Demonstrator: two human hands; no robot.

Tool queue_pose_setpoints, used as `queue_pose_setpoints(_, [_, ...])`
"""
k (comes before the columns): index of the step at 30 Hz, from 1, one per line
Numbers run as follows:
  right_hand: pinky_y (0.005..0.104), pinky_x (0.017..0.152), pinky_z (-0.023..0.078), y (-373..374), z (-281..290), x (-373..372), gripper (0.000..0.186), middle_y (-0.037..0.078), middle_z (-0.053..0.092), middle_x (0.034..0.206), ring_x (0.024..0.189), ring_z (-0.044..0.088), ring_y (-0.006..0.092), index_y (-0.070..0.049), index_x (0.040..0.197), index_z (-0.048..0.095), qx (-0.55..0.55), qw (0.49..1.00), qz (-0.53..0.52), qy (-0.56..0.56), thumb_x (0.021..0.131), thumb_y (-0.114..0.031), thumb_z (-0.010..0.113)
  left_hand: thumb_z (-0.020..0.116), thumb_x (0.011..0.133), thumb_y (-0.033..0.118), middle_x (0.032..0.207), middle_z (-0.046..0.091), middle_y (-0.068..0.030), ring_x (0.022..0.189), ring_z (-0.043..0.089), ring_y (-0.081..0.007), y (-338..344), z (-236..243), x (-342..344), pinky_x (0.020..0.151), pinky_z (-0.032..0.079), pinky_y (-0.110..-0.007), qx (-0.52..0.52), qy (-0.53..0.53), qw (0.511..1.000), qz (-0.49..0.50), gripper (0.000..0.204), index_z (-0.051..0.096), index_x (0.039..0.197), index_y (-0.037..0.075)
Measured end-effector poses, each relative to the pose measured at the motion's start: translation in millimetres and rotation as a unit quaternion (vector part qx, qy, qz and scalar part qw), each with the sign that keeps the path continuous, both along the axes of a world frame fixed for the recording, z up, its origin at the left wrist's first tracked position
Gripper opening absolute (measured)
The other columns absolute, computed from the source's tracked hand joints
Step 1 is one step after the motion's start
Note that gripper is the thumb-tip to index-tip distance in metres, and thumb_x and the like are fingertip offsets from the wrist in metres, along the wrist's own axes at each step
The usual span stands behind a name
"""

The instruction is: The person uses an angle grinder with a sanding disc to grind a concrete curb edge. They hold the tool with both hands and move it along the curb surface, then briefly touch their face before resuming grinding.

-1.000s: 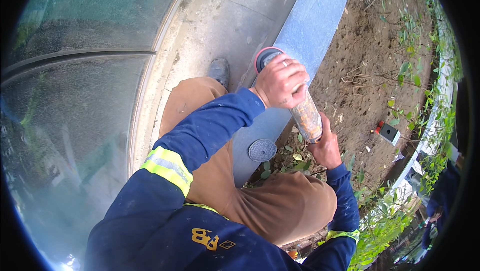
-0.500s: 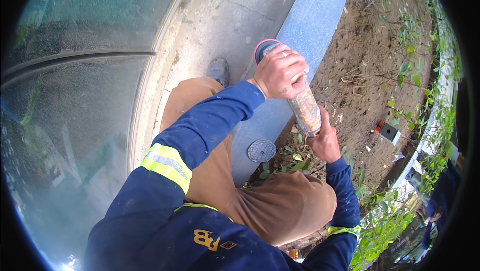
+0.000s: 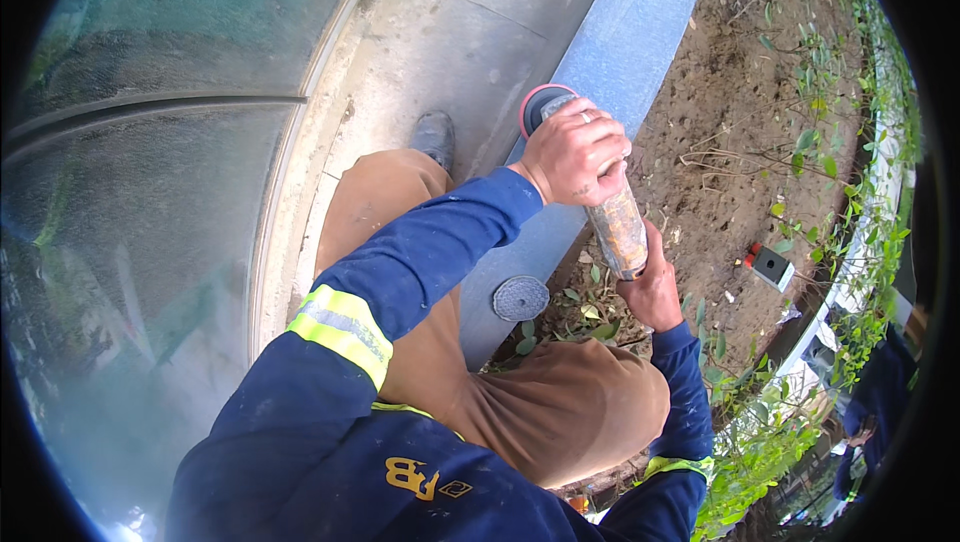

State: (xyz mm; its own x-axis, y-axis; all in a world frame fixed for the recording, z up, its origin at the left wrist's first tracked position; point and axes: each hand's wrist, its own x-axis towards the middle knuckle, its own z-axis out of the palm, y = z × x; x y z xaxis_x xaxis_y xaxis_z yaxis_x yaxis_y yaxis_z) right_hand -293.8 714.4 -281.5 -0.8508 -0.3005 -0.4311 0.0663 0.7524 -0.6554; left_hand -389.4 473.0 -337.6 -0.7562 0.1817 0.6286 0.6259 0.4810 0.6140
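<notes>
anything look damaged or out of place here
Two things: the power tool looks worn, its body patchy and stained grey and orange. Also, a small box-like object, dark and white with a red part, lies out on the soil, which seems an odd spot for it.

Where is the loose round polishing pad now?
In the head view, the polishing pad lies slightly right of centre on the grey ledge, left of leafy soil.

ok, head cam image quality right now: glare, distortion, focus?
Head view: glare spot low on the glass panel; head view: pale edging bows, fisheye rim goes black; head view: left hand and right hand look reasonably sharp.
</notes>
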Motion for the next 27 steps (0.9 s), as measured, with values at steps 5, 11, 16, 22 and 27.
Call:
queue_pose_setpoints(5, [0.0481, 0.088, 0.057, 0, 6, 8, 0.081, 0.028, 0.07, 0.11, 0.108, 0.068, 0.0461, -0.01, 0.149, 0.037, -0.018, 0.999, 0.013, -0.035, 0.077, 0.001, 0.072, 0.071, 0.07, 0.012, 0.092, 0.069, -0.0102, 0.087, 0.069, -0.0275, -7, 5, 27, 0.089, 0.051, -0.042, -0.015, -0.02, 1.0, 0.015, 0.019, 0.068, 0.087, 0.005])
queue_pose_setpoints(11, [0.0471, 0.091, 0.057, 16, 9, 31, 0.083, 0.027, 0.07, 0.116, 0.111, 0.068, 0.044, -0.009, 0.149, 0.037, 0.02, 0.998, -0.028, -0.058, 0.075, 0.002, 0.074, 0.072, 0.072, 0.013, 0.093, 0.068, -0.0094, 0.089, 0.068, -0.0272, 19, 5, 38, 0.09, 0.05, -0.042, 0.002, -0.035, 0.999, -0.012, 0.018, 0.067, 0.088, 0.006])
queue_pose_setpoints(16, [0.0472, 0.091, 0.057, 23, 4, 24, 0.084, 0.028, 0.07, 0.117, 0.111, 0.068, 0.044, -0.007, 0.149, 0.036, 0.007, 0.999, -0.04, -0.012, 0.074, 0.005, 0.072, 0.072, 0.072, 0.015, 0.092, 0.07, -0.0094, 0.089, 0.069, -0.0258, 33, 3, 9, 0.09, 0.051, -0.04, -0.021, -0.05, 0.997, -0.051, 0.017, 0.069, 0.087, 0.007])
queue_pose_setpoints(22, [0.0459, 0.093, 0.056, 15, 0, 17, 0.081, 0.029, 0.069, 0.116, 0.114, 0.067, 0.0439, -0.01, 0.148, 0.037, -0.025, 0.998, -0.054, -0.037, 0.076, 0.005, 0.07, 0.073, 0.071, 0.013, 0.091, 0.071, -0.0096, 0.088, 0.069, -0.027, 20, -2, 7, 0.088, 0.052, -0.042, -0.024, -0.009, 0.999, -0.031, 0.018, 0.068, 0.087, 0.006])
queue_pose_setpoints(27, [0.0467, 0.092, 0.056, 27, 10, 41, 0.082, 0.028, 0.069, 0.117, 0.115, 0.067, 0.0436, -0.01, 0.148, 0.038, -0.001, 0.997, -0.059, -0.054, 0.075, 0.002, 0.074, 0.072, 0.071, 0.012, 0.091, 0.07, -0.009, 0.089, 0.069, -0.0266, 34, 4, 38, 0.09, 0.051, -0.042, -0.007, -0.037, 0.999, -0.031, 0.017, 0.068, 0.087, 0.007])
